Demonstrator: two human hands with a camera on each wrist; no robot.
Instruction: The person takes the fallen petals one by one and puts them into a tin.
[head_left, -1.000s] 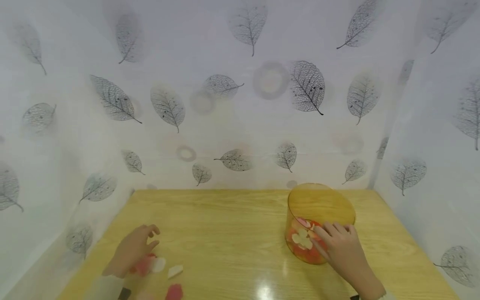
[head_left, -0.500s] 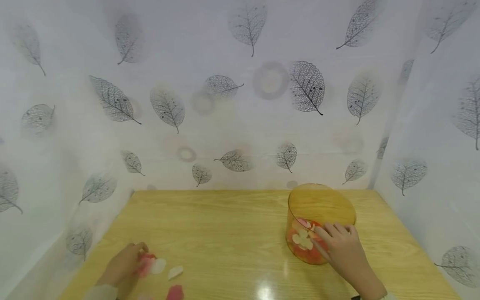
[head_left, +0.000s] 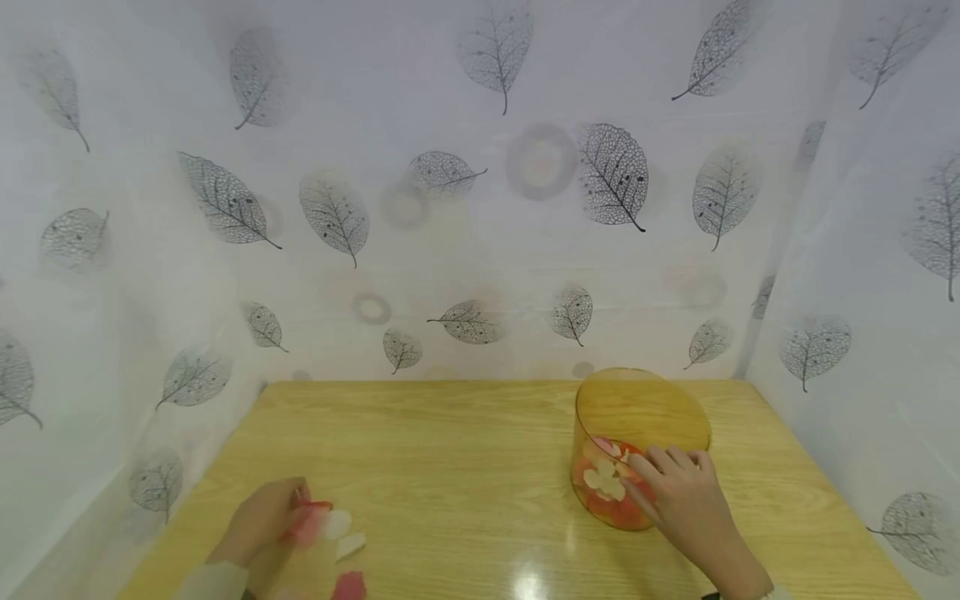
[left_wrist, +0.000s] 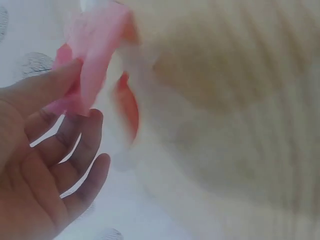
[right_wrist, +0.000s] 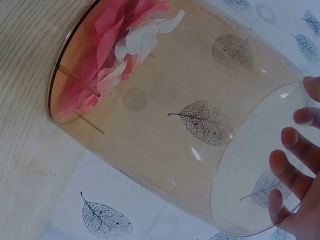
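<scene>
My left hand (head_left: 262, 517) pinches pink petals (left_wrist: 95, 60) between thumb and fingertips, low over the left side of the table. Close beside it in the head view are a white petal (head_left: 337, 523), a cream strip-shaped petal (head_left: 350, 546) and a dark pink petal (head_left: 348, 586). On the right stands a see-through amber cylindrical container (head_left: 585, 425), open at the top. My right hand (head_left: 686, 504) holds its near rim, fingers hooked over the edge. Inside, several pink, red and white petals (right_wrist: 132, 42) lie at the bottom.
The table (head_left: 457, 467) has a light wood-grain top with a bright glare spot near its front. White sheeting (head_left: 480, 242) printed with grey leaves surrounds it at the back and both sides.
My left hand came down to the petals, took hold of pink ones and shifted slightly right; the white petal beside them also moved right. My right hand and the container stayed put.
</scene>
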